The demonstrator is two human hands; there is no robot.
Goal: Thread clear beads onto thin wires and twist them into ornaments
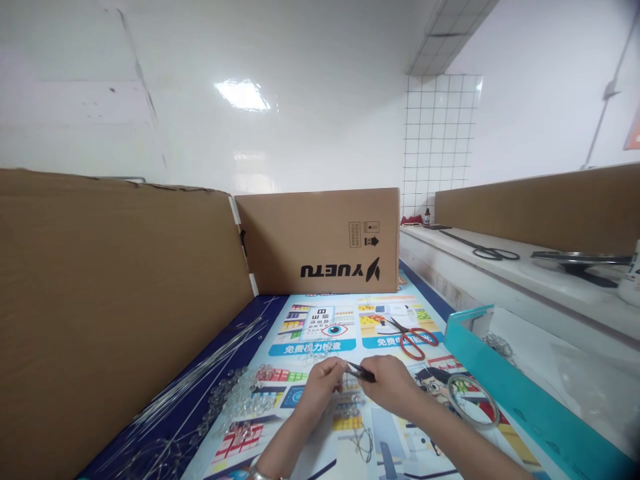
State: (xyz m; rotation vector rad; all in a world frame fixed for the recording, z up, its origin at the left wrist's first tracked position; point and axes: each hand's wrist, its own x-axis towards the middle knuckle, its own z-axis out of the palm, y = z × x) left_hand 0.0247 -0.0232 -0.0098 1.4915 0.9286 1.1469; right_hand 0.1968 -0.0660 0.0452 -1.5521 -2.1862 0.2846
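My left hand [324,381] is closed in a pinch over the printed sheet; what sits between its fingertips is too small to make out. In my right hand [393,381] is a dark tool that looks like small pliers [361,372], its tip pointing left at the left fingertips. Below the hands, a few clear pieces [347,403] lie on the sheet, with a small loop of thin wire [363,443] nearer me. A pile of clear beads [245,393] spreads to the left. Red-handled scissors [414,339] rest open beyond my right hand.
Long thin wires [205,367] lie along the left beside a cardboard wall [110,300]. A YUETU carton [320,243] stands at the back. To the right are a wire coil [453,393], a teal box [520,393] and a ledge holding black scissors [493,253].
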